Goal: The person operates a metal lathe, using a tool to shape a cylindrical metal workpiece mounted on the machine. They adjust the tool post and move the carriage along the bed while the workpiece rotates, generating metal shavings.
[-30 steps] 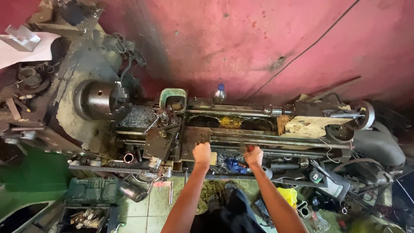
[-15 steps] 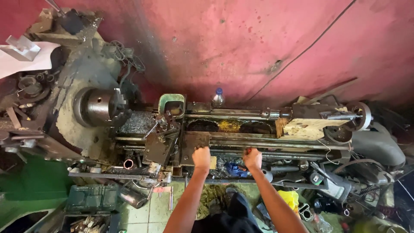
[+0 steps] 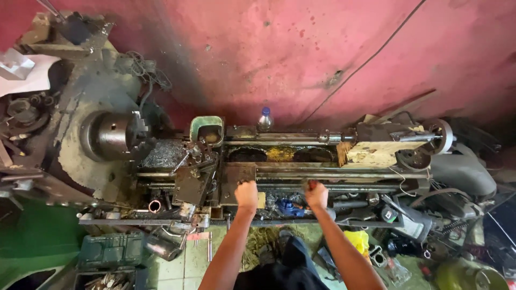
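While you are leaning over the lathe, your left hand is curling into a loose fist against the front rail of the bed, beside a small pale block; whether it is gripping anything is hard to tell. Your right hand is closing around a small dark, reddish part at the same rail, just right of a blue rag lying in the tray below. Both hands are sitting near each other, midway along the bed. To the left, the chuck is facing the carriage, and the tailstock is standing at the right end. Behind the bed, a plastic bottle is standing against the red wall.
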